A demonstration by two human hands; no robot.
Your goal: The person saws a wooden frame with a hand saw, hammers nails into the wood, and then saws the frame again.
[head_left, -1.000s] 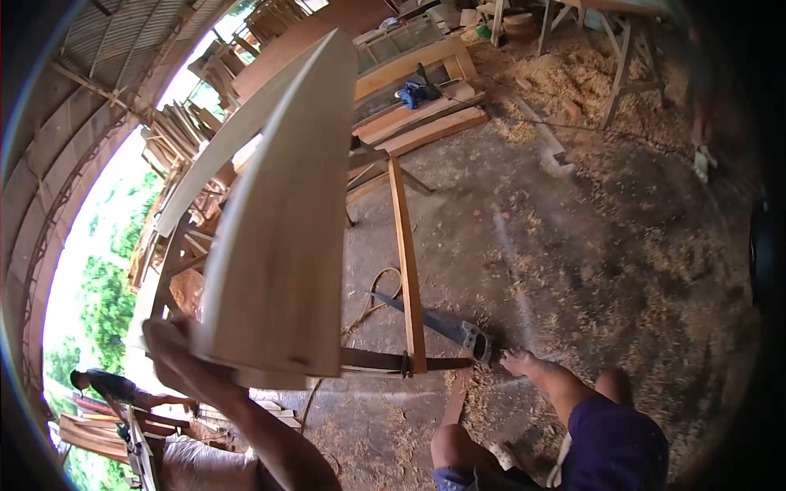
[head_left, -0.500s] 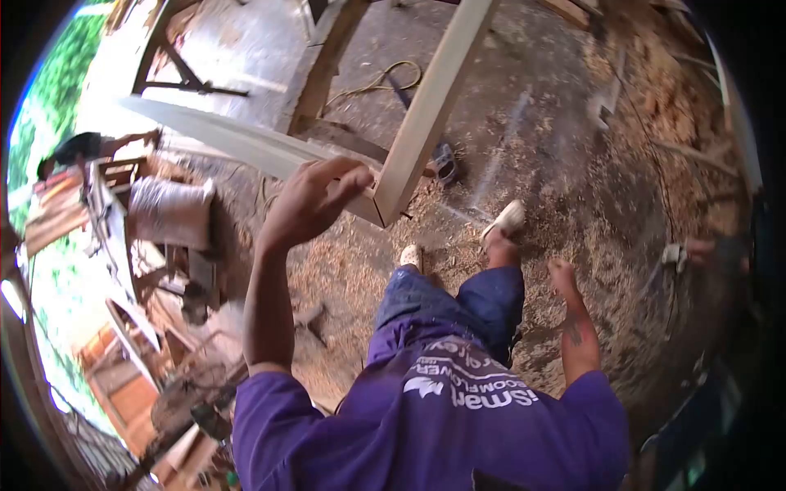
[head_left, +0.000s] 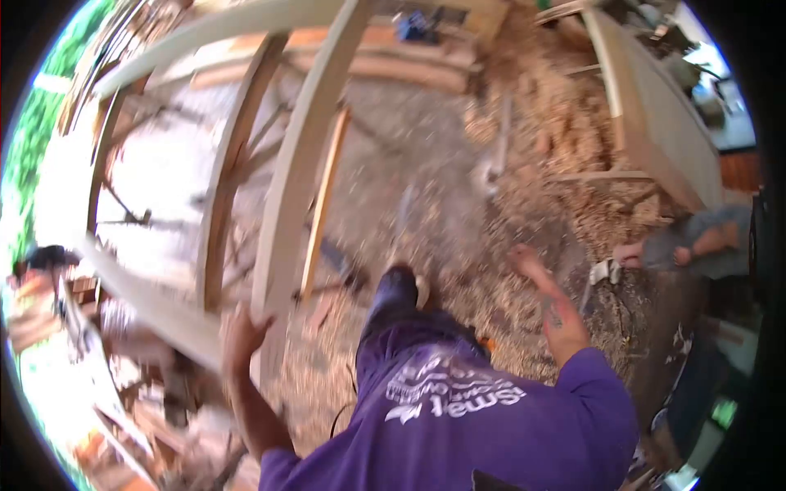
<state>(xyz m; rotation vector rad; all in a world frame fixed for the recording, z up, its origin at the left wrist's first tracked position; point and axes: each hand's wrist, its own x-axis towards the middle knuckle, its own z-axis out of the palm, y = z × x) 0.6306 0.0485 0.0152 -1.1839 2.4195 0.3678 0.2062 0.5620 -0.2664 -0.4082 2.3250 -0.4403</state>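
Observation:
A large pale wooden frame of joined beams fills the upper left. My left hand is at its near corner, thumb spread away from the fingers; whether the palm presses the wood is hard to see. One pale rail runs from that corner toward the left. My right hand hangs over the shavings-covered floor with loosely bent fingers, somewhat blurred, and nothing shows in it. A thin wooden strip stands out just right of the near beam.
Stacked boards lie at the far side, a blue item on them. Wood shavings heap at the right near a large pale panel. A person in grey is at the right edge, close to a white tool.
My view has turned right and taken in more of the frame. My left hand's thumb now stands apart from its fingers at the corner. My right arm reaches a little farther forward.

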